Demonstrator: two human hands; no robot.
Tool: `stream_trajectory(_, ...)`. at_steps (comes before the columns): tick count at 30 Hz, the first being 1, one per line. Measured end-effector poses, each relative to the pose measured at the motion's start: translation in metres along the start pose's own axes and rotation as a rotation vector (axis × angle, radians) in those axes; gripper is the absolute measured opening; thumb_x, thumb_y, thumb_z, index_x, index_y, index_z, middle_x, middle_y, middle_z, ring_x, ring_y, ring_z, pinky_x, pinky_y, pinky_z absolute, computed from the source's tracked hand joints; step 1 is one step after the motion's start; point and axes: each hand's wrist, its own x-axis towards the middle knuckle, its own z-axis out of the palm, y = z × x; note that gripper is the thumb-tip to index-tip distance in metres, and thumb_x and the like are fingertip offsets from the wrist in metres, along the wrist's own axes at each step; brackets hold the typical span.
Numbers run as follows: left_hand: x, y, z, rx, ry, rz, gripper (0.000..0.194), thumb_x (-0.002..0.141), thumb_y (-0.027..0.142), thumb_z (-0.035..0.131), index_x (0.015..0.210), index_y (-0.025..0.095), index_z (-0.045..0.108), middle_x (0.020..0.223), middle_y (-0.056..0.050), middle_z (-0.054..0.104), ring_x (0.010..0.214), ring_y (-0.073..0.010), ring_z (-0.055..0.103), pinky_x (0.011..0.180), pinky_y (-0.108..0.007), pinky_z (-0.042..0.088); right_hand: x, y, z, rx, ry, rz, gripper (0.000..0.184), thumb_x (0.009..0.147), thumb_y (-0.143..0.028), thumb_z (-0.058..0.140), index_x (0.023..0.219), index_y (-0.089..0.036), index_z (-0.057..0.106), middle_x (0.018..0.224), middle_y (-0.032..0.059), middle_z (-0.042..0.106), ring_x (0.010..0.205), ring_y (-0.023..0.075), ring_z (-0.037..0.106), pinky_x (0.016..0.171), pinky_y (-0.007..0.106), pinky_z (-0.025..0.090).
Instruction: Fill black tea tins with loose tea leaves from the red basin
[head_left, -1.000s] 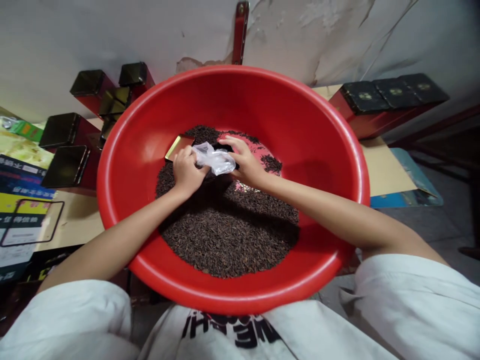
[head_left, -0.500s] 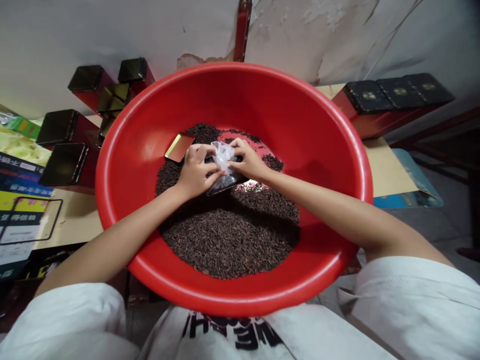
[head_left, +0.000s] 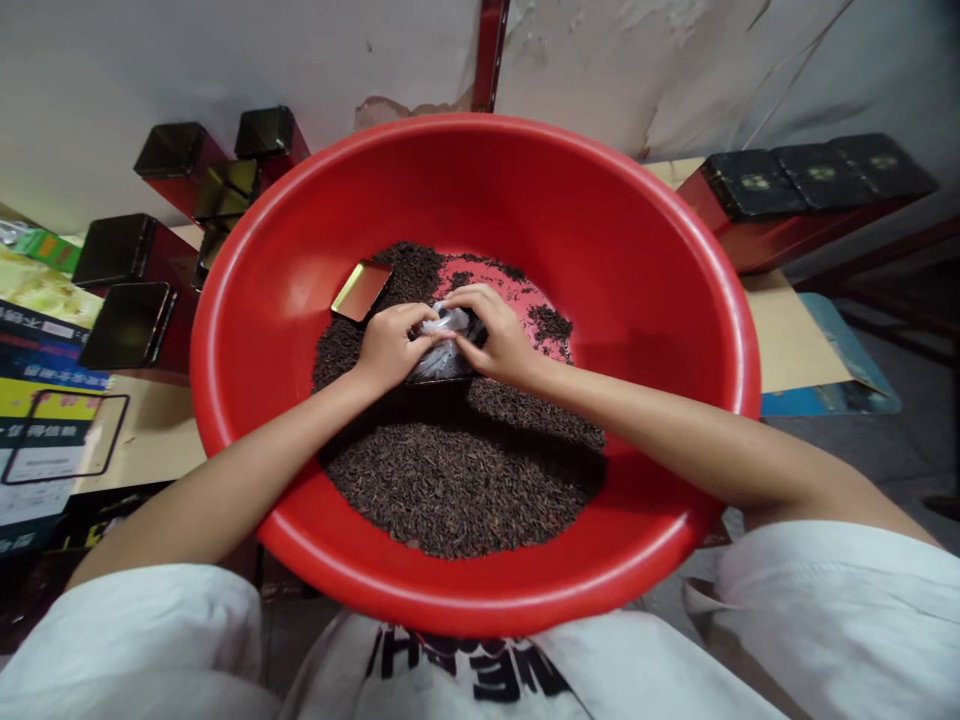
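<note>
A clear plastic bag point(head_left: 444, 352) sits in the mouth of a dark-rimmed tin point(head_left: 442, 378) inside the red basin. My left hand point(head_left: 391, 345) pinches the bag's gathered top from the left. From the right, my right hand point(head_left: 491, 335) curls over the same bag, thumb and fingers pressed on it. Most of the tin is hidden by both hands and the bag. Loose dark tea leaves point(head_left: 457, 490) spread over the basin floor around the tin. A tin lid point(head_left: 362, 290), inner side up, lies on the leaves beyond my left hand.
The big red basin point(head_left: 637, 240) surrounds my hands with a high rim. Several open tins point(head_left: 126, 325) stand at the left. Three lidded tins point(head_left: 757, 185) are lined up at the right on a pale board point(head_left: 799, 340). A wall point(head_left: 262, 60) rises behind.
The bag's top, standing up before, is now pressed lower into the tin. My right hand has come down and curled over it. The view has shifted slightly.
</note>
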Motion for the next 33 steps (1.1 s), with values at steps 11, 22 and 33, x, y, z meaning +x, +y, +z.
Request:
stream_trajectory(11,-0.006,-0.007,-0.007,0.381,0.038,0.267,0.038,0.093,0.034,0.045,0.126,0.016,0.053,0.128,-0.014,0.058,0.122,-0.0284,0.05,0.106,-0.046,0.034,0.014,0.006,-0.019,-0.332,-0.519,-0.014,0.059,0.09,-0.055,0.039,0.131,-0.014,0.051,0.15,0.013,0.035,0.143,0.0303,0.02,0.113,0.06,0.017)
stream_trajectory(22,-0.001,-0.009,-0.006,0.393,-0.317,0.168,0.074,0.08,0.041,0.065,0.137,0.002,0.039,0.141,-0.024,0.043,0.133,-0.0313,0.041,0.113,-0.045,0.031,0.006,-0.01,-0.003,-0.487,-0.484,0.118,0.078,0.091,-0.055,0.031,0.144,0.003,0.026,0.152,0.0215,0.023,0.144,0.0336,0.014,0.117,0.056,0.009)
stream_trajectory(33,0.011,-0.008,-0.013,0.478,-0.492,0.153,0.063,0.084,0.037,0.061,0.132,0.0,0.045,0.136,-0.021,0.051,0.128,-0.0261,0.048,0.113,-0.039,0.029,0.019,-0.025,-0.007,-0.453,-0.641,0.123,0.071,0.089,-0.038,0.031,0.141,0.011,0.025,0.148,0.0266,0.03,0.139,0.0352,0.029,0.114,0.05,0.023)
